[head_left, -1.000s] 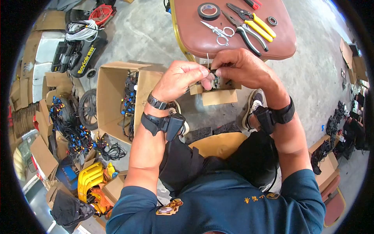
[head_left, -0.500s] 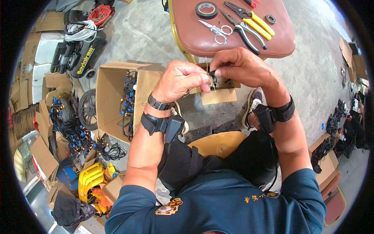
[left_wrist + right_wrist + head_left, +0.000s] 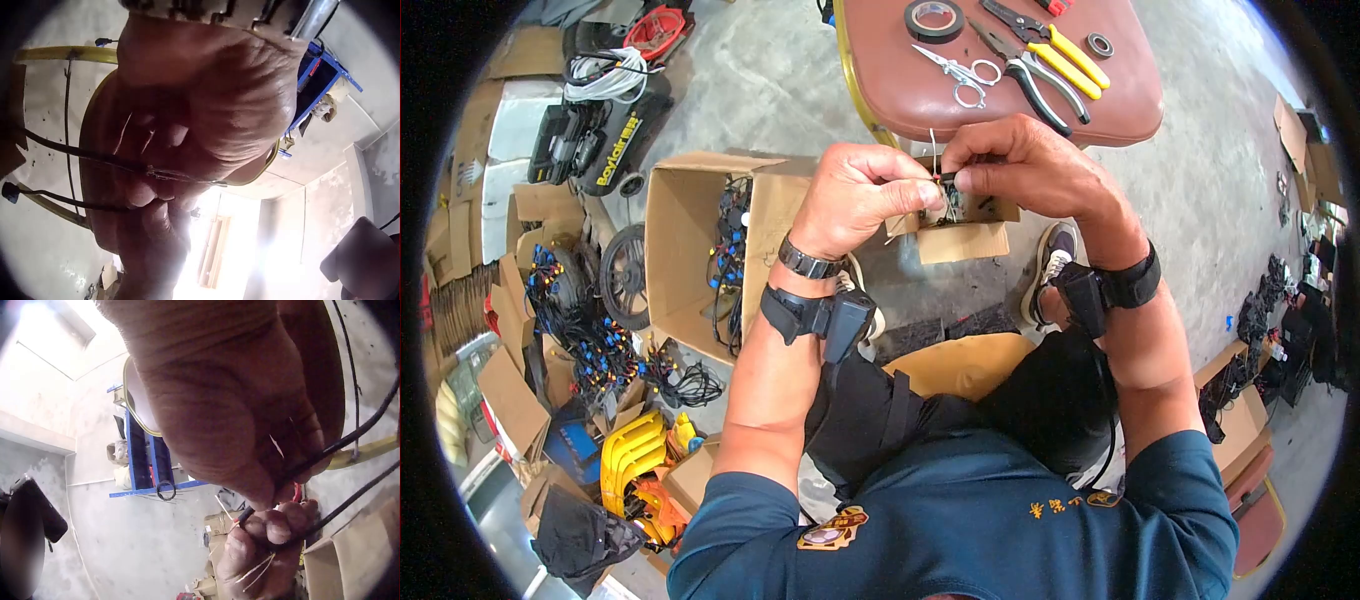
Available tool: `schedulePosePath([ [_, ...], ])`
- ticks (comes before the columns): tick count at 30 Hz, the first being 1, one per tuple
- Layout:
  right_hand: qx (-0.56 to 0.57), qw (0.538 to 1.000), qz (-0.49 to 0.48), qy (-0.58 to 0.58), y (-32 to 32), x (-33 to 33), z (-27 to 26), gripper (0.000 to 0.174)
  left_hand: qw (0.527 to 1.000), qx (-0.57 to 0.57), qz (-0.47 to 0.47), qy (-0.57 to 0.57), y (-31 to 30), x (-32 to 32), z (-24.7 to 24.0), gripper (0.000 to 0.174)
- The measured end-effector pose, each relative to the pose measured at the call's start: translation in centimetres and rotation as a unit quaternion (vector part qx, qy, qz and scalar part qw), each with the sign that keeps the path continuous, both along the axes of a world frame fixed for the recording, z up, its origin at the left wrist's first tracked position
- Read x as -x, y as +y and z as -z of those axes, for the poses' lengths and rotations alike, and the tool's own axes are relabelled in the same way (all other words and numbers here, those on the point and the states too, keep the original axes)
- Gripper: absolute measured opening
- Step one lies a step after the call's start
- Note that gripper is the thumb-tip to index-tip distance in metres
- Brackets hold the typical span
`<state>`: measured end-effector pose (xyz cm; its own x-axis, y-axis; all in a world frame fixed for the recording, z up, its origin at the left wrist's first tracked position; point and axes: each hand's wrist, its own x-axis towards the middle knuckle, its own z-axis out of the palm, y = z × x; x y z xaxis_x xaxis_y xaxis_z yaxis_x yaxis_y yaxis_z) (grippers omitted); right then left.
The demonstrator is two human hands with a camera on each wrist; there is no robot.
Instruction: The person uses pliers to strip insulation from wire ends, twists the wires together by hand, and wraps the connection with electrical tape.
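My left hand (image 3: 865,198) and right hand (image 3: 1030,172) meet over a small cardboard box at the front of the stool. Between thumb and forefinger, the right hand pinches a black cable (image 3: 353,439) near its end. From that end stick out a red wire and a white wire (image 3: 933,150). A second black cable (image 3: 350,509) runs into my left hand's fingers, thin bare wire strands (image 3: 253,574) fanning out beside the thumb. In the left wrist view the palm covers much of the grip.
On the brown stool (image 3: 1000,105) lie black tape (image 3: 934,20), scissors (image 3: 960,75), pliers (image 3: 1035,85) and yellow-handled wire strippers (image 3: 1065,60). The small cardboard box (image 3: 963,243) sits below the hands. A larger box of cables (image 3: 690,260) stands left, near piled wiring (image 3: 590,330).
The left hand has risen slightly and its fingers have shifted at the cable ends. The right hand keeps its pinch almost in place. The white wire still points up between the hands.
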<state>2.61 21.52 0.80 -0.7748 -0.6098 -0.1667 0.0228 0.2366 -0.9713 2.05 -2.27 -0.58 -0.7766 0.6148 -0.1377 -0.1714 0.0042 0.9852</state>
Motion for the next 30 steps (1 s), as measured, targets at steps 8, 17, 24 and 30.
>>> schedulePosePath([
  [8,0.053,0.998,0.033,-0.025,0.5,0.2,1.4,0.014,0.996,-0.033,-0.009,-0.081,0.2,0.0,0.0,0.033],
  [17,0.077,0.996,0.037,-0.020,0.3,0.4,1.5,0.017,0.997,-0.038,0.025,-0.064,0.1,0.1,-0.5,0.026],
  [24,0.071,0.997,0.038,-0.008,0.3,0.4,1.2,0.016,0.998,-0.038,0.003,-0.053,0.2,-0.3,0.0,0.025],
  [30,0.088,0.994,0.049,-0.036,0.6,0.6,0.9,0.017,0.983,-0.095,-0.060,-0.144,0.8,-0.5,0.3,0.029],
])
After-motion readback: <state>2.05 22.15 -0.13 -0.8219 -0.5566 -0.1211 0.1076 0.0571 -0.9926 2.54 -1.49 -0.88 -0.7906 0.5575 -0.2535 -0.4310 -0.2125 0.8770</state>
